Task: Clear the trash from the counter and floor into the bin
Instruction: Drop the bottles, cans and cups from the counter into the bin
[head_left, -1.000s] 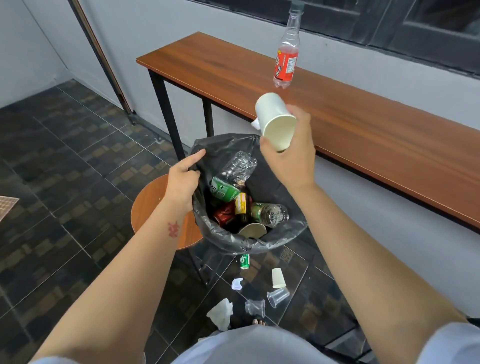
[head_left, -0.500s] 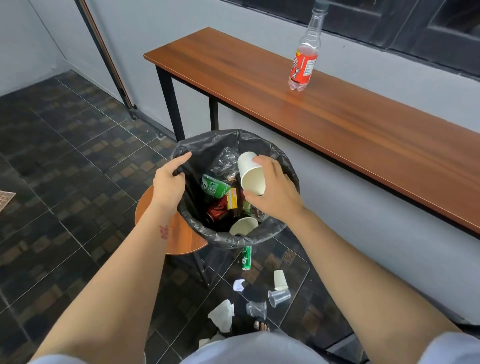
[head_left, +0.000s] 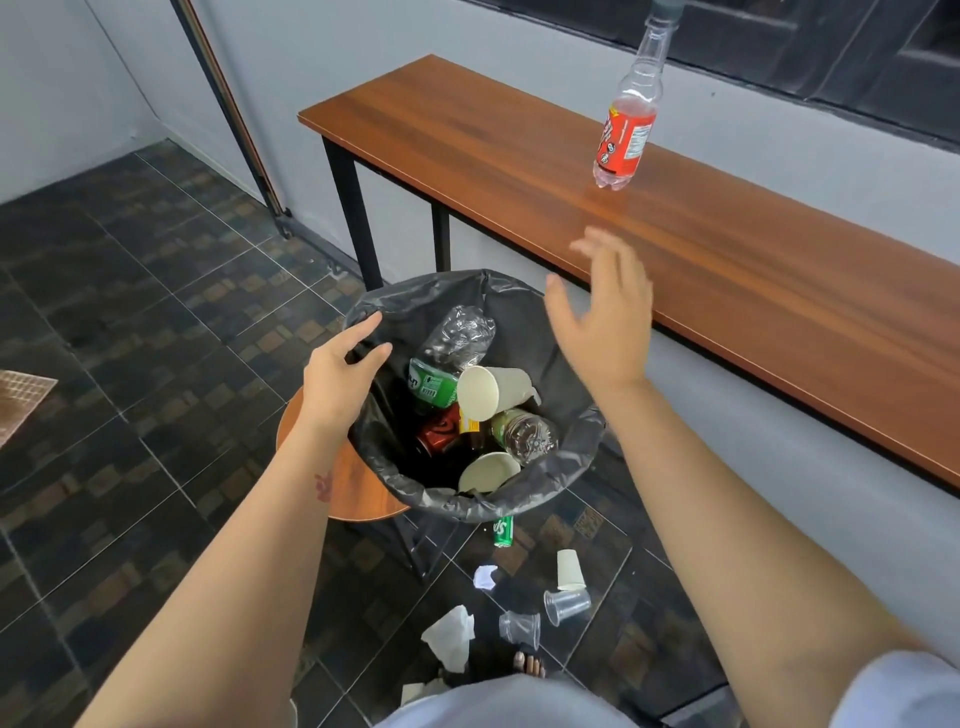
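Note:
My left hand (head_left: 337, 371) grips the left rim of the black bin bag (head_left: 558, 470). A white paper cup (head_left: 493, 392) lies on its side on top of the bottles and cans inside the bin. Above the bin's right side my right hand (head_left: 605, 312) is blurred, its fingers spread and empty. A clear bottle with a red label (head_left: 626, 132) stands upright on the wooden counter (head_left: 727, 270). On the floor below the bin lie a green can (head_left: 503, 531), a paper cup (head_left: 569, 570), two clear plastic cups (head_left: 566, 605), a paper ball (head_left: 485, 577) and a crumpled tissue (head_left: 452, 636).
The bin rests on a round wooden stool (head_left: 358, 491). The counter runs along the grey wall on black legs (head_left: 356, 215). Dark tiled floor (head_left: 130, 364) spreads to the left. A toe (head_left: 527, 662) shows near the floor trash.
My right hand lowered the paper cup into the bin, let it go and lifted away empty. The left hand kept its hold on the bag rim.

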